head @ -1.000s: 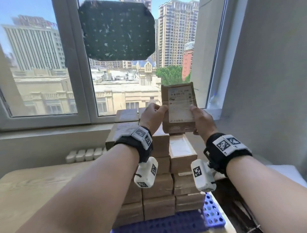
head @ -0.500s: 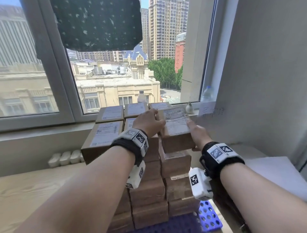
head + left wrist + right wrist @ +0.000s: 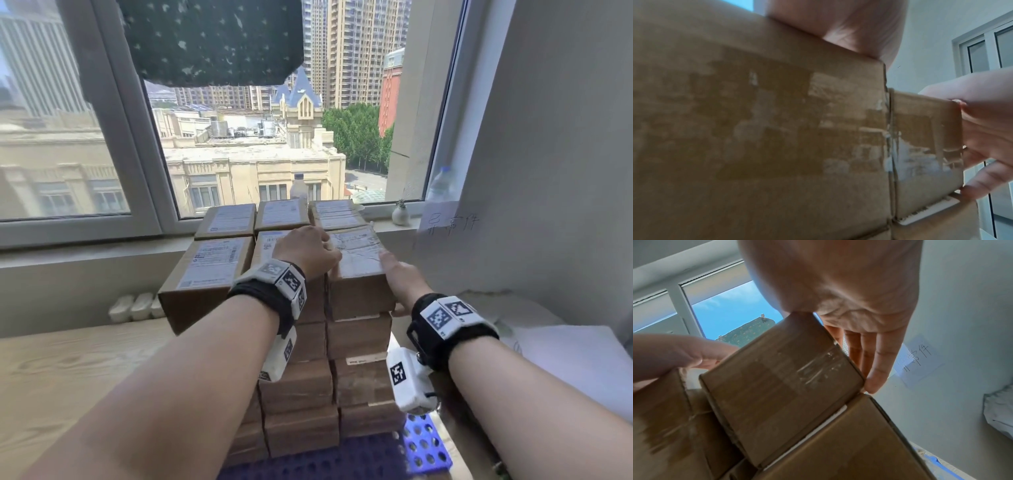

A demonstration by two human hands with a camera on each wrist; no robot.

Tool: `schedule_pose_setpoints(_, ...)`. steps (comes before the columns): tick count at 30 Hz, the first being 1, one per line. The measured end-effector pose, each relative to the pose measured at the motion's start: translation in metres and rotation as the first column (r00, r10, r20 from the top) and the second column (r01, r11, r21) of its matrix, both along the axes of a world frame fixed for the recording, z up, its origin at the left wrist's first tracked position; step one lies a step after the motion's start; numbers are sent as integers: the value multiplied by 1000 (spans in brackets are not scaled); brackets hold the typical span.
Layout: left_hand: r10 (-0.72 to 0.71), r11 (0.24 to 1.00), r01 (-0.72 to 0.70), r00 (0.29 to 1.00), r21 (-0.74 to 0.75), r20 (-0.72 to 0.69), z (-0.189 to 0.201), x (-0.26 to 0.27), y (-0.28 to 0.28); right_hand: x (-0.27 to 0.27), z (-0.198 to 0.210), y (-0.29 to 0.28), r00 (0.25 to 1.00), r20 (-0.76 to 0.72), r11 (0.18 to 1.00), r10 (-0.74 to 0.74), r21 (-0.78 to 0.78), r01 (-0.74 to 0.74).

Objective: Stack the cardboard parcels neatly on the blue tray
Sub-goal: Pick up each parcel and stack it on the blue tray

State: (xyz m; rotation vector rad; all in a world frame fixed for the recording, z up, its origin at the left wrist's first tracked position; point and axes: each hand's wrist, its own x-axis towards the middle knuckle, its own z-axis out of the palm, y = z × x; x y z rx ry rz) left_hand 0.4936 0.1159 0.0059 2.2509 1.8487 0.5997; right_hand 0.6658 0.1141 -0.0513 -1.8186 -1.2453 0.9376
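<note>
By the window, parcels stand in full columns on the tray; both flat, released hands square the near-right top parcel, so stacking looks nearly finished.

Both forearms are bare, with no sleeves. Each wrist wears a black fabric wrist strap topped by white plates printed with black square-patterned markers. Below each strap hangs a white rounded plastic camera box bearing another black marker, with a thin dark cable at its lower end.
</note>
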Motion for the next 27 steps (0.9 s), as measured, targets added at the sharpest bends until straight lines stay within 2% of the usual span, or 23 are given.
schedule_pose_setpoints(9, 11, 1000, -11, 1000, -5, 21, 4, 2, -5, -3, 12, -17, 996, 80, 999, 25, 38, -28)
schedule_pose_setpoints(15, 35, 999, -36, 998, 22, 54, 9, -2, -13, -2, 28, -29, 955, 293, 988, -34, 157, -13)
schedule_pose_setpoints(19, 69, 996, -72, 997, 52, 45, 11, -12, -26, -10, 40, -43, 909, 414, 968, -44, 243, -63)
schedule_pose_setpoints(21, 97, 989, -104, 992, 108, 76, 12, -20, -37, -13, 40, -53, 877, 477, 952, -59, 292, -95)
schedule_pose_setpoints(24, 165, 940, -215, 966, 264, 198, 7, -37, -56, -16, 33, -70, 837, 538, 910, -103, 391, -139)
schedule_pose_setpoints(27, 272, 882, -358, 918, 307, 289, -8, -54, -75, -22, 23, -89, 818, 563, 860, -120, 471, -197)
